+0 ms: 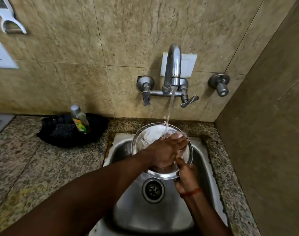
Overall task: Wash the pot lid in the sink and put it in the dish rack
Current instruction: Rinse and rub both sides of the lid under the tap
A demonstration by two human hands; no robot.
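Hands met at the pot lid [145,138] above the sink [164,217]: right hand [185,178] clamped its lower rim, left hand [164,150] lay flat, fingers spread, on its face. Water stream [170,108] from the tap [173,65] struck the lid. Soap bottle [79,120] stood in a black tray [97,126] on the desk [34,167], left of the sink.

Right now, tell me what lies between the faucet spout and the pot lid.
Only the falling water stream, seen in the head view, running from the faucet spout onto the pot lid.
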